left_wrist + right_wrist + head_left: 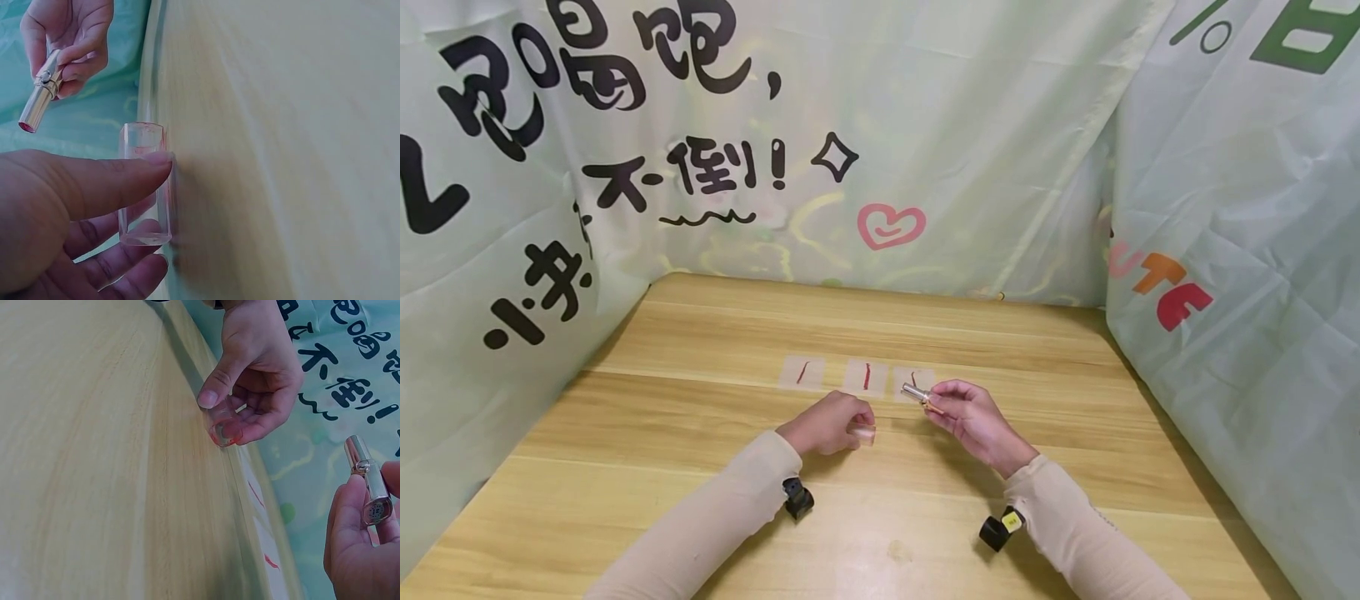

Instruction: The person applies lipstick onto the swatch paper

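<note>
In the head view, my left hand pinches a clear lipstick cap low over the table. Reddish smears mark the rim of this see-through cap in the left wrist view, where the thumb lies across its side. My right hand grips a shiny metallic lipstick, its front end tilted up and leftward. Red shows at the tip of the lipstick in the left wrist view; a small label is on its base in the right wrist view. Cap and lipstick are apart.
Three pale square pieces lie in a row beyond my hands, each with a red stroke: a left square, a middle square and a right square. The wooden table meets a printed cloth curtain at the back and sides.
</note>
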`<move>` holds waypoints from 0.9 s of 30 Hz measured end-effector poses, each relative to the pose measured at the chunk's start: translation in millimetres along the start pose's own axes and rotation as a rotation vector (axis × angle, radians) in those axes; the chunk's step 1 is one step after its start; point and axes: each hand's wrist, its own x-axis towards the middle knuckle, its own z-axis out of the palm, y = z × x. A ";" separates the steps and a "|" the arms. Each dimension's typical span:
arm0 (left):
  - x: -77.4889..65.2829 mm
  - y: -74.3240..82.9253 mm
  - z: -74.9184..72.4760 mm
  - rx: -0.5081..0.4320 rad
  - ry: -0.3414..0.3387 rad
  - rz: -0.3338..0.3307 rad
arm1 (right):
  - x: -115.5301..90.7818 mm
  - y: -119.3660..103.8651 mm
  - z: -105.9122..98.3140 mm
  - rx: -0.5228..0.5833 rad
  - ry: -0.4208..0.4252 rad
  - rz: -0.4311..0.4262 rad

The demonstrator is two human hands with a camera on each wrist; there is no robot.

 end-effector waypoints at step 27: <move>-9.1 2.5 -19.9 -0.230 0.219 0.014 | 2.8 -10.6 3.8 -0.004 -0.003 -0.042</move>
